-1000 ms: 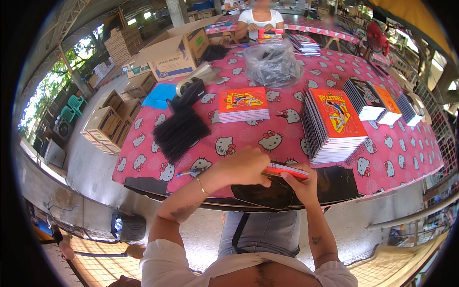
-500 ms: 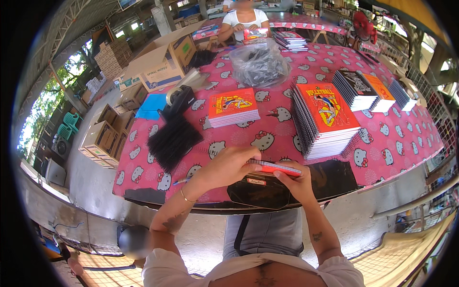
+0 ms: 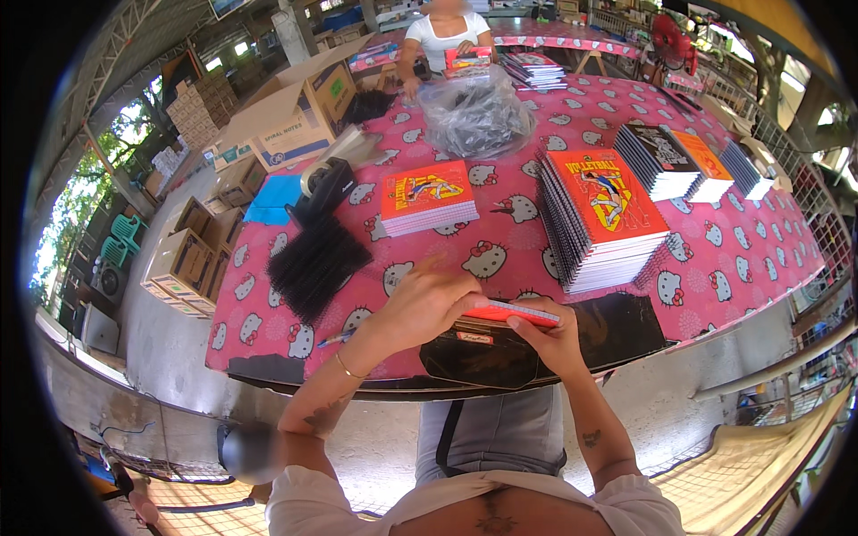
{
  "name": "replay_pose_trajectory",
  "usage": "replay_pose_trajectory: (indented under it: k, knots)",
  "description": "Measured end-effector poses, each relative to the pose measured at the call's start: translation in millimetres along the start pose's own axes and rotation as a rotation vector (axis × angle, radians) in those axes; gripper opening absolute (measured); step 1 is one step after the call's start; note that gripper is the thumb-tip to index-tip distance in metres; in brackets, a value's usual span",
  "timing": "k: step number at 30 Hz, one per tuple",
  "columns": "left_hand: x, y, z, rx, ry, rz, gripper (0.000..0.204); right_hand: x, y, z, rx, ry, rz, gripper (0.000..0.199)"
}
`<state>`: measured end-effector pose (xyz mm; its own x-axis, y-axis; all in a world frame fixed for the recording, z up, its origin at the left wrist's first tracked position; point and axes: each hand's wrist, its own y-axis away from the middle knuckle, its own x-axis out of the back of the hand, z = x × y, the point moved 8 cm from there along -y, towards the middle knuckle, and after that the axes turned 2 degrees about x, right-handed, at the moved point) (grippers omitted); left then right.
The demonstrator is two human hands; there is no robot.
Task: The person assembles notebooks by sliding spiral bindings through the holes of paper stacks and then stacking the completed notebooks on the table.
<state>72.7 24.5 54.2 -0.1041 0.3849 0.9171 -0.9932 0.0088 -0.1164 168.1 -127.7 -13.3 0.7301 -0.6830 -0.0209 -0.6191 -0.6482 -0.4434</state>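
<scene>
My left hand (image 3: pixel 427 305) closes its fingertips on the left end of a red-covered notebook (image 3: pixel 516 313), held close to the table's near edge. At the other end my right hand (image 3: pixel 556 341) grips it, thumb on top. The notebook is nearly edge-on, so its binding is hard to make out. Below it lies a black board (image 3: pixel 483 362) with a small red-and-white label. Past my hands sit a short stack of red notebooks (image 3: pixel 429 189) and, to the right, a tall stack of red spiral notebooks (image 3: pixel 603 201). A pile of black spiral coils (image 3: pixel 317 272) lies left of my left hand.
A black tape dispenser (image 3: pixel 329 189) stands beside a blue sheet (image 3: pixel 273 201). Clear plastic bagging (image 3: pixel 478 116) is heaped mid-table. More notebooks (image 3: pixel 657 161) line the right. An open carton (image 3: pixel 295 121) is at far left; a co-worker (image 3: pixel 447 45) stands across the table.
My left fingers have shifted at the notebook's end, and the notebook has tipped slightly. The co-worker's one hand has dropped to the table. The whole view has shifted a little.
</scene>
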Motion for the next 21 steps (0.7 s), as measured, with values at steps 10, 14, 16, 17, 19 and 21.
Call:
replay_pose_trajectory:
  k: [10, 14, 16, 17, 19, 21]
  knots:
    - [-88, 50, 41, -0.099, -0.441, 0.36, 0.095, -3, 1, 6, -0.059, 0.024, 0.049, 0.021]
    - [-46, 11, 40, 0.055, -0.546, 0.451, 0.094, 9, 4, 20, -0.083, 0.031, 0.059, 0.022]
    - [-101, 51, 51, -0.038, -0.363, 0.266, 0.085, 7, 0, 9, -0.058, 0.029, 0.046, 0.02]
    - [-109, 63, 53, -0.089, -0.366, 0.396, 0.084, 0, -3, 5, -0.037, 0.015, 0.014, 0.02]
    - [-51, 17, 55, -0.03, -0.397, 0.446, 0.086, 2, 0, 7, -0.04, 0.029, -0.016, 0.018]
    - [-26, -15, 47, 0.063, -0.449, 0.439, 0.089, 10, -4, 12, -0.059, 0.03, -0.09, 0.019]
